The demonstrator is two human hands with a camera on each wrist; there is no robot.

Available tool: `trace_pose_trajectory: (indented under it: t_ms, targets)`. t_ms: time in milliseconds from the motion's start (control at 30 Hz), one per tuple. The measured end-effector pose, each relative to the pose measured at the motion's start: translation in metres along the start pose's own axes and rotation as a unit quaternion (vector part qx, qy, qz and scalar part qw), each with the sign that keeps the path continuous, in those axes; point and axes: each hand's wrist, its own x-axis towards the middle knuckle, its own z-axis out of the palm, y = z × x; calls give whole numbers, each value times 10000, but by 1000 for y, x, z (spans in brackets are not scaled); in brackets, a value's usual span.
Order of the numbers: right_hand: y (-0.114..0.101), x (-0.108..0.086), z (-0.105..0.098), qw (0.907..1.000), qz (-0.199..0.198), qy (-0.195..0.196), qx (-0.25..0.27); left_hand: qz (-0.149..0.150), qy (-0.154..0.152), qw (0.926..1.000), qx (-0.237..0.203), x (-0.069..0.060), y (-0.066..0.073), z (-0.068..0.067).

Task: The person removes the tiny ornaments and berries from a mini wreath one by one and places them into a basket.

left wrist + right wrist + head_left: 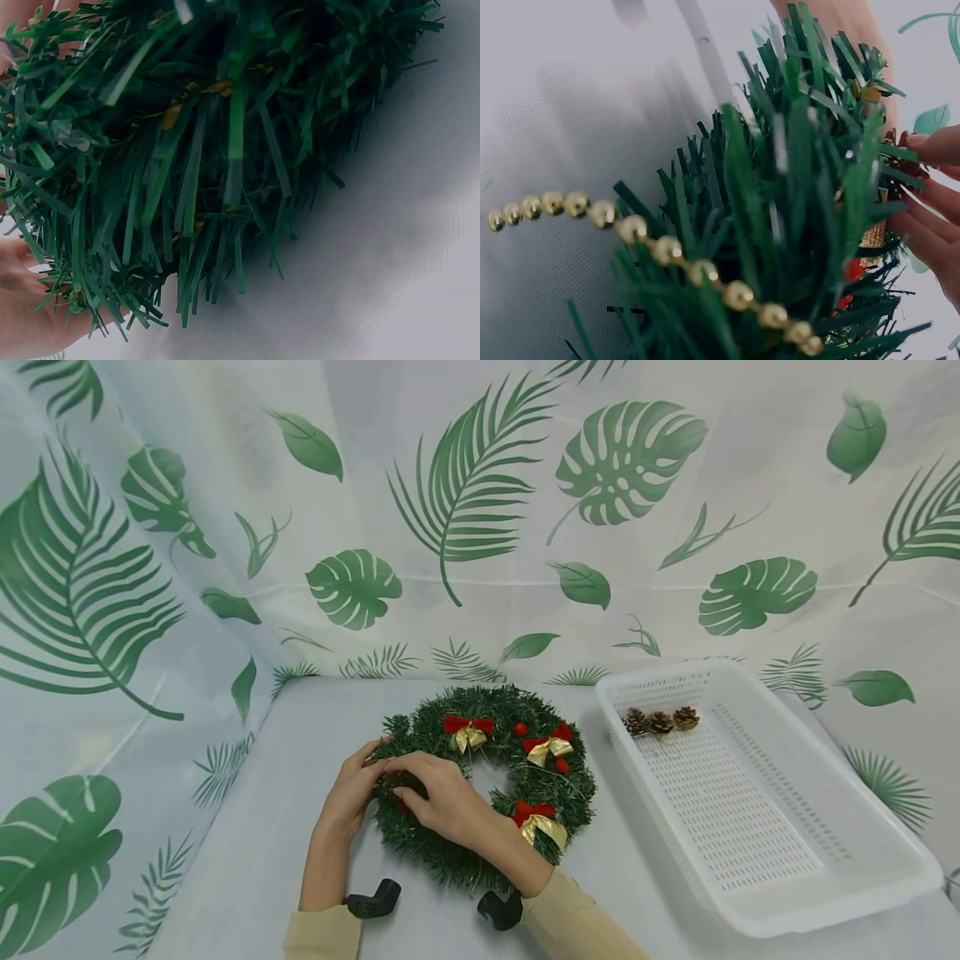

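Observation:
A green tinsel wreath [457, 852] with red-and-gold bows [550, 745], red balls [521, 728] and gold beads [667, 250] lies before me. My left hand [351, 789] grips its left side; in the left wrist view the green strands [225, 150] cover most of that hand. My right hand [450, 797] reaches across the wreath to the same side. Between its thumb and fingers, in the right wrist view, it pinches a brown pine cone [901, 155] against the greenery. Strands partly hide the cone.
On the right stands a white perforated plastic basket [660, 835], with several small pine cones [660, 722] at its far left end. Black wrist devices [375, 900] sit at both forearms. Leaf-printed curtain [480, 610] encloses the white table [247, 860] at the back and left.

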Motion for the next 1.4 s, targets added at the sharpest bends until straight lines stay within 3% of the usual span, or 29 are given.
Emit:
trace_pose_trajectory:
  t_ms: [233, 700, 1400]
  targets:
    - [0, 0, -3, 9998, 62, 127, 116, -111, -7, 9999, -62, -2, 0, 1]
    - [3, -2, -17, 9994, 124, 298, -79, -96, -131, 9998, -79, -2, 0, -2]
    - [10, -13, -37, 9977, 408, 441, -313, -261, -67, 9996, 8, -1, 4, 0]
